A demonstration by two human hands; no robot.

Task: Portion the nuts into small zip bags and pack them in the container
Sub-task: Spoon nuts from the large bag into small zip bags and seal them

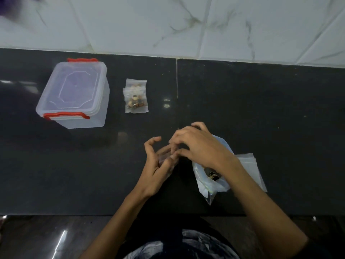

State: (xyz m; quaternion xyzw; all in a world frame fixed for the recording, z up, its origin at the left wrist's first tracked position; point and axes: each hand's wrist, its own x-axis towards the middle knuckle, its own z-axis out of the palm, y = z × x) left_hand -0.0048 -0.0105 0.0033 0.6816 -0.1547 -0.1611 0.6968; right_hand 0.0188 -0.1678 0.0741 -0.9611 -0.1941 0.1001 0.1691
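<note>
Container (74, 94), lid on, sits beside two filled bags (136, 99) on countertop (261, 101).

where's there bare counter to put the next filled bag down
Bare counter lies between the filled bags and the left hand, and in front of the lidded container. The far right side, beyond the right hand, is bare too. It is crowded near right, where the big nut bag lies beside the empty zip bags.
</note>
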